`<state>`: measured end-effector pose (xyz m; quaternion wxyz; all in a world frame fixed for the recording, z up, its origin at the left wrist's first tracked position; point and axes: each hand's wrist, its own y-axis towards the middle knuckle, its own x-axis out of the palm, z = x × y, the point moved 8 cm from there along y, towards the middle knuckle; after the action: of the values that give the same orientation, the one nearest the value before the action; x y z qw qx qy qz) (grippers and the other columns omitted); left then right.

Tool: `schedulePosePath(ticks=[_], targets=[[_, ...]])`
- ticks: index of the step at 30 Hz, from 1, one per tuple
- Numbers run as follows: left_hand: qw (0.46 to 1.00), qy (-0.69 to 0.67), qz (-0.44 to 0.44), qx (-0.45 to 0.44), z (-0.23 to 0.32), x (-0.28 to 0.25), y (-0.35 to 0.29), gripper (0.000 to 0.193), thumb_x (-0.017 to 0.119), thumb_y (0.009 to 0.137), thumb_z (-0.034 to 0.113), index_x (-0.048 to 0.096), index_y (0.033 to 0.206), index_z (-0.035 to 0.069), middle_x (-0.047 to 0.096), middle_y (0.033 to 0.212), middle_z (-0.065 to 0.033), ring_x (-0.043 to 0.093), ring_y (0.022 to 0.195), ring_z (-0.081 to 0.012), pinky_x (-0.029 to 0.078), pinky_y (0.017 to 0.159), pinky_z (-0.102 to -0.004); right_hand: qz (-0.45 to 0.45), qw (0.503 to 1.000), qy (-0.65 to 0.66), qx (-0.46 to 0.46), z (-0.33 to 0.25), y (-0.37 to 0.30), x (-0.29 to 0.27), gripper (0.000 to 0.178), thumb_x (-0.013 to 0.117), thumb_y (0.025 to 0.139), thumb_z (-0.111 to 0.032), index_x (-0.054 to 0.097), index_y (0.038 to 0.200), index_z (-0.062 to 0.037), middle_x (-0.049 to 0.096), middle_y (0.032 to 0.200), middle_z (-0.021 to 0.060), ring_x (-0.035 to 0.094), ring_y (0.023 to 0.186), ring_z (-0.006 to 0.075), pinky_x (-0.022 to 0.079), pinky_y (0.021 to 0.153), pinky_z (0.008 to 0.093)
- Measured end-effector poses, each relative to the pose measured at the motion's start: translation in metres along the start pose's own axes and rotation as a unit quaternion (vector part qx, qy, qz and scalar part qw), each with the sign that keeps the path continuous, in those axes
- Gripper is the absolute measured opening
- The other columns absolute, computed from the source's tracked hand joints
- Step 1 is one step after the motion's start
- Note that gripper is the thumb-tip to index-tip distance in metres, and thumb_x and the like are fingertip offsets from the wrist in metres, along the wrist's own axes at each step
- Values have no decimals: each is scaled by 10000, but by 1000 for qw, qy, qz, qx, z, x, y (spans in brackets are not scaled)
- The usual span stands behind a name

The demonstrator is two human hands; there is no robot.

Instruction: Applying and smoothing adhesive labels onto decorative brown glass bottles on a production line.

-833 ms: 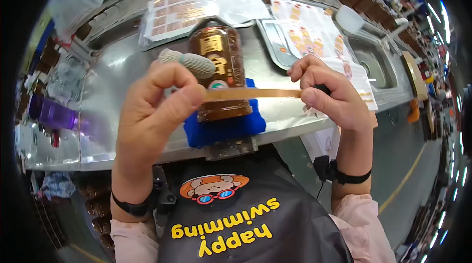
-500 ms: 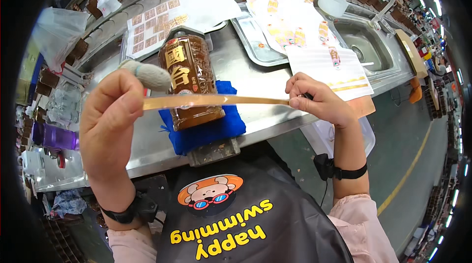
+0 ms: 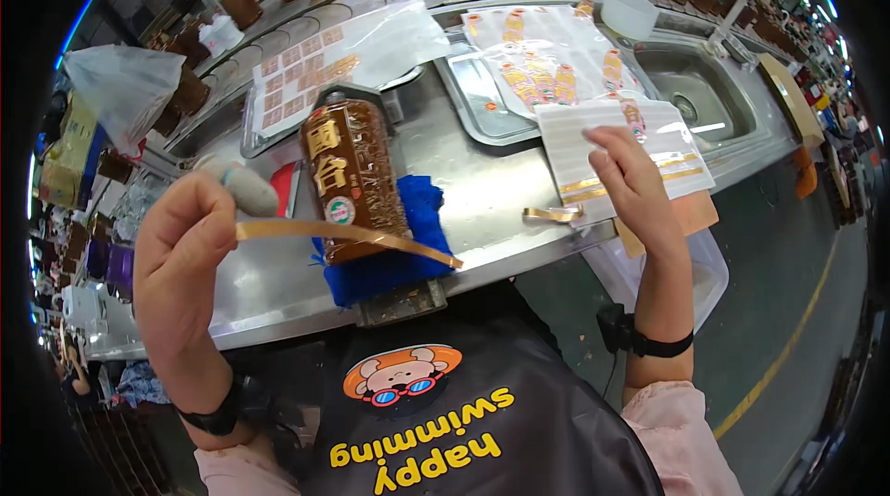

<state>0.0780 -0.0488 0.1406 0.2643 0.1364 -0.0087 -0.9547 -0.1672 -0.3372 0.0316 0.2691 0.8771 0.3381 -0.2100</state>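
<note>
The brown bottle [image 3: 350, 183] lies on its side on a blue cloth [image 3: 394, 260] at the near edge of the steel counter [image 3: 482, 190], its cap end pointing away from the person. The left hand [image 3: 185, 264], raised to the left of the bottle, pinches one end of a thin gold strip [image 3: 348, 236] between thumb and fingers; from that pinch the strip runs rightward across the lower part of the bottle and ends free just past its right side, over the cloth. The right hand [image 3: 635, 185] is well to the right of the bottle, fingers loosely spread and holding nothing, hovering at a white backing sheet [image 3: 616, 139] that carries more gold strips. A short curled piece of gold strip [image 3: 553, 214] lies on the counter between the bottle and that hand. Beyond the bottle sit a metal tray [image 3: 477, 97] and clear label sheets [image 3: 547, 56].
</note>
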Motion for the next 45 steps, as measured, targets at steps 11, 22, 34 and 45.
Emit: schedulePosePath(ticks=[11, 22, 34, 45], targets=[[998, 30, -34, 43, 25, 41, 2, 284, 655, 868, 279, 517, 790, 43, 501, 695, -19, 489, 771, -125, 366, 878, -333, -169, 953, 151, -199, -128, 5, 37, 352, 620, 898, -166, 603, 1202, 11, 566, 1158, 146, 551, 1067, 243, 422, 907, 323], [998, -56, -18, 0, 15, 42, -4, 203, 643, 867, 201, 541, 841, 27, 554, 826, -31, 515, 734, -90, 402, 657, -218, -272, 885, 284, -250, -190, 16, 101, 313, 733, 809, -286, 662, 945, -13, 561, 1065, 108, 519, 973, 184, 411, 839, 283], [986, -151, -73, 2, -6, 45, -10, 151, 631, 918, 153, 559, 883, 25, 577, 837, -24, 545, 728, -84, 439, 670, -230, -285, 887, 319, -175, -188, 22, 84, 191, 642, 863, -151, 534, 789, -11, 541, 930, 117, 511, 856, 204, 413, 777, 325], [978, -174, -18, -114, -120, 38, -30, 193, 560, 968, 212, 597, 917, 30, 612, 793, 0, 552, 730, -59, 455, 664, -228, -258, 951, 114, -123, -136, 6, 149, 226, 676, 871, -180, 539, 812, -11, 487, 932, 122, 512, 892, 261, 428, 794, 334]])
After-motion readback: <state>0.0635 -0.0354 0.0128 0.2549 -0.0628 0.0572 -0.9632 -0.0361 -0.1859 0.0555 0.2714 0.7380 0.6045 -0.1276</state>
